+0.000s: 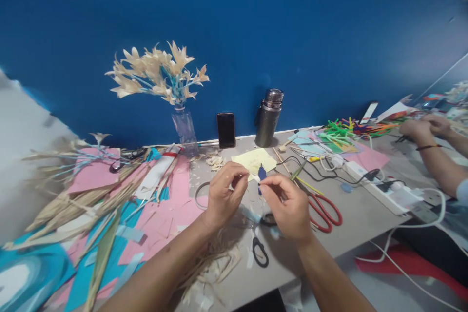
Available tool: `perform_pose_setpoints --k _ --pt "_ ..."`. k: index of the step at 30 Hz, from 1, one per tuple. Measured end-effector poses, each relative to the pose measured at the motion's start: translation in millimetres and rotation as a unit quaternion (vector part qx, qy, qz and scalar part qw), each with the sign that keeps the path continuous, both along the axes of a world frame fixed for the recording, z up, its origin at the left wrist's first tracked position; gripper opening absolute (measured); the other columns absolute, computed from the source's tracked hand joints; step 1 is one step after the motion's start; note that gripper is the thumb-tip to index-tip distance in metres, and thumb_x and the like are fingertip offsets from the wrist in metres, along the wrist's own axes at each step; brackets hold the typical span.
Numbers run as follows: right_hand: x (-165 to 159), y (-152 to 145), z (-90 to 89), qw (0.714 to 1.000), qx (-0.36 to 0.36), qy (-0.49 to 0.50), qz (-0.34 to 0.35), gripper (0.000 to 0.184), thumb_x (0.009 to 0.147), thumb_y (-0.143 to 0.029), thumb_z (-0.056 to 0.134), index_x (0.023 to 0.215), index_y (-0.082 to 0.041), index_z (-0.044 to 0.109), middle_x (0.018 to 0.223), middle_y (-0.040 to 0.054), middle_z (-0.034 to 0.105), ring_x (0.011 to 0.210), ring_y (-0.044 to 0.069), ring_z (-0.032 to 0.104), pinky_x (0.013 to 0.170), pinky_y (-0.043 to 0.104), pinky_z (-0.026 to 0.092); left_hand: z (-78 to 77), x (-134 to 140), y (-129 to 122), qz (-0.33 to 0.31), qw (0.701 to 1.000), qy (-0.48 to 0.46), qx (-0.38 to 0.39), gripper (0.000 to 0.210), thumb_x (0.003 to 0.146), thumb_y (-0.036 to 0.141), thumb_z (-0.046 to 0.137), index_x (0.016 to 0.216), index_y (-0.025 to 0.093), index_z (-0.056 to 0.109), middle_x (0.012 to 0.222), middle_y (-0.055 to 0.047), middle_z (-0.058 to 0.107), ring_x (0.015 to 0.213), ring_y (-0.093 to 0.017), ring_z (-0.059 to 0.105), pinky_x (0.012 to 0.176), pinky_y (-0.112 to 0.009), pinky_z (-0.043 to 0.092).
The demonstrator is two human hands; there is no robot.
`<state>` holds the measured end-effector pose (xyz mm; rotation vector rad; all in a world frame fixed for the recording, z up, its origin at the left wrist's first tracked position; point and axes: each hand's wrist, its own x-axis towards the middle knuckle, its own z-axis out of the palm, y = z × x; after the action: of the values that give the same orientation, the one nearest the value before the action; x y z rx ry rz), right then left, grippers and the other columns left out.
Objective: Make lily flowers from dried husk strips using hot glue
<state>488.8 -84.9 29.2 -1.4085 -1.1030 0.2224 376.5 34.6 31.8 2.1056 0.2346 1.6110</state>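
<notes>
A small white piece, too small to name exactly, stretches between my fingertips. My left hand pinches one end of it, thumb against forefinger. At the other end, my right hand has its thumb and forefinger pressed together. Just behind the fingertips lies a blue pen-like tool, beside a yellow paper sheet. Black-handled scissors lie below and between my hands, their blades partly hidden. Red-handled scissors rest to the right of my right hand.
Pale husk flowers stand in a clear bottle near a phone and a metal flask. Pink paper and dried husks cover the left. A power strip and another person's hands are at right.
</notes>
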Motion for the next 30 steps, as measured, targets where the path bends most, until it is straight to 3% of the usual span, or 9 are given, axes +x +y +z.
perform_pose_setpoints --k 2,5,12,16,18,24,28,30 --pt "-4 1 1.4 0.998 -0.019 0.047 0.031 0.01 0.092 -0.029 0.063 0.091 -0.02 0.068 0.081 0.0016 0.066 0.064 0.013 0.056 0.057 0.024 0.042 1.2 -1 -1 -0.001 1.0 0.001 0.0 0.016 0.089 0.003 0.058 0.086 0.018 0.063 0.079 -0.001 0.065 0.069 -0.011 0.059 0.062 -0.022 0.046" --pt "-6 5 2.5 0.995 -0.027 0.081 0.056 0.013 0.092 -0.031 0.063 0.091 -0.019 0.067 0.08 0.0015 0.065 0.062 0.012 0.053 0.053 0.023 0.039 2.4 -1 -4 -0.013 0.998 0.012 -0.059 0.016 0.088 0.004 0.059 0.082 0.018 0.063 0.077 0.0 0.064 0.069 -0.011 0.059 0.062 -0.021 0.046" --pt "-6 12 7.7 0.994 -0.013 0.098 0.036 0.016 0.09 -0.033 0.067 0.086 -0.018 0.067 0.069 -0.0015 0.059 0.059 0.012 0.05 0.054 0.022 0.041 7.8 -1 -17 -0.043 0.972 0.034 -0.228 0.009 0.081 0.011 0.062 0.075 0.017 0.065 0.07 0.001 0.062 0.061 -0.01 0.054 0.06 -0.021 0.043" --pt "-4 7 7.8 0.994 -0.008 0.11 0.021 0.015 0.088 -0.033 0.068 0.084 -0.018 0.067 0.071 -0.0002 0.063 0.062 0.013 0.053 0.058 0.023 0.045 15.7 -2 -17 -0.137 0.893 0.046 -0.426 0.009 0.079 0.021 0.067 0.072 0.017 0.063 0.061 0.002 0.061 0.048 -0.008 0.048 0.049 -0.021 0.037" --pt "-2 3 7.4 0.994 -0.025 0.109 0.023 0.015 0.088 -0.033 0.067 0.084 -0.019 0.068 0.072 0.0003 0.064 0.063 0.013 0.055 0.059 0.023 0.045 21.8 -4 -15 -0.171 0.857 0.031 -0.485 0.013 0.079 0.025 0.068 0.071 0.016 0.062 0.061 0.002 0.062 0.045 -0.007 0.045 0.046 -0.021 0.034" --pt "-5 -7 11.1 0.992 -0.081 0.084 0.038 0.016 0.087 -0.034 0.066 0.083 -0.019 0.069 0.069 -0.0003 0.064 0.06 0.014 0.054 0.056 0.023 0.044 40.8 -25 -20 -0.147 0.86 0.036 -0.487 0.011 0.07 0.02 0.074 0.068 0.015 0.065 0.06 0.001 0.063 0.047 -0.007 0.047 0.047 -0.02 0.034" --pt "-8 -13 7.6 0.989 -0.134 0.026 0.064 0.017 0.09 -0.034 0.063 0.083 -0.019 0.068 0.073 -0.0002 0.066 0.064 0.014 0.058 0.06 0.023 0.045 36.3 -66 -25 -0.207 0.77 -0.051 -0.602 0.021 0.07 0.022 0.078 0.067 0.015 0.059 0.057 0.004 0.059 0.042 -0.003 0.04 0.044 -0.017 0.027" --pt "-4 -15 3.9 0.979 -0.18 -0.013 0.097 0.019 0.092 -0.034 0.06 0.083 -0.019 0.068 0.076 0.0004 0.067 0.068 0.015 0.06 0.063 0.024 0.045 29.3 -91 -24 -0.208 0.735 -0.098 -0.638 0.024 0.071 0.02 0.079 0.066 0.015 0.056 0.06 0.004 0.058 0.041 -0.001 0.036 0.044 -0.017 0.027"
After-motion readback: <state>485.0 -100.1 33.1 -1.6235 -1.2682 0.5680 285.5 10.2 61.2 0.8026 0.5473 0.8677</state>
